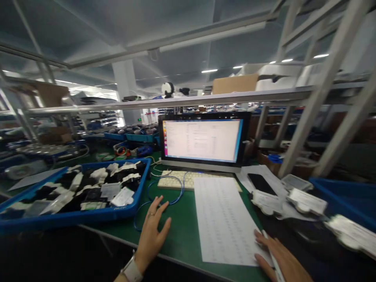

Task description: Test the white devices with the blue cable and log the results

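Note:
My left hand (155, 227) rests over the green mat (179, 231), fingers spread and holding nothing, close to a looped blue cable (178, 199). On the right, my right hand (282, 256) has a white pen (272, 254) held in it, the fingers reaching over the lower right edge of a printed paper sheet (223, 219). That sheet lies flat, its top covering part of a pale keyboard (173, 181). Behind the keyboard stands a monitor (202, 141) with a bright document window; its text is too blurred to read.
At left sits a blue tray (117, 213) full of black and white parts. To the right are a dark phone (261, 183), several white labelled parts (307, 201) and a blue bin (346, 199). A shelf (188, 102) crosses above the monitor, with metal posts (317, 98) at right.

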{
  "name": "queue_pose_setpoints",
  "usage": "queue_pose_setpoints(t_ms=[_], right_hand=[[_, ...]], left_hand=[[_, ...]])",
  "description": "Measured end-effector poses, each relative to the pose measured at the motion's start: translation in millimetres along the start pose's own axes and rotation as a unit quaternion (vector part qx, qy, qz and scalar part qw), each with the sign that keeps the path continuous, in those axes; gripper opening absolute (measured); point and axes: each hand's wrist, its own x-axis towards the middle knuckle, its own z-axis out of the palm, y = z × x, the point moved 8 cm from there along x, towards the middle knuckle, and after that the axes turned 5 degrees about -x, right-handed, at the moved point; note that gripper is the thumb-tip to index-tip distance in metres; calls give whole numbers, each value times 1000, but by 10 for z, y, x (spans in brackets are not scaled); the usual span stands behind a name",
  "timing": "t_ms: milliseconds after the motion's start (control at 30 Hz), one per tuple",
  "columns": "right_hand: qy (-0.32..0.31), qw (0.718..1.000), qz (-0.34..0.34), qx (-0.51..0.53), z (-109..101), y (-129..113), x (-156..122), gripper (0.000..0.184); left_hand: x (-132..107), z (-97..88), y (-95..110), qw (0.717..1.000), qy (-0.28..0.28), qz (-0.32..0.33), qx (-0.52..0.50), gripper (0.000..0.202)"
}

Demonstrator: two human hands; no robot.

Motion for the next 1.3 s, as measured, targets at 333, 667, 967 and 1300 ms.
queue_pose_setpoints(t_ms=[333, 667, 967, 1300], right_hand=[[-94, 995, -8, -27, -455, -493, -61, 19], [-212, 976, 52, -7, -211, -517, -3, 37], [-248, 955, 159, -41, 22, -452, 187, 39], [-259, 946, 181, -74, -61, -150, 425, 28]], left_hand=[[-260, 788, 422, 981, -133, 135, 41, 48], [-289, 895, 240, 979, -137, 145, 33, 48], [-286, 961, 212, 976, -177, 117, 41, 37], [-292, 1017, 263, 968, -205, 133, 53, 31]])
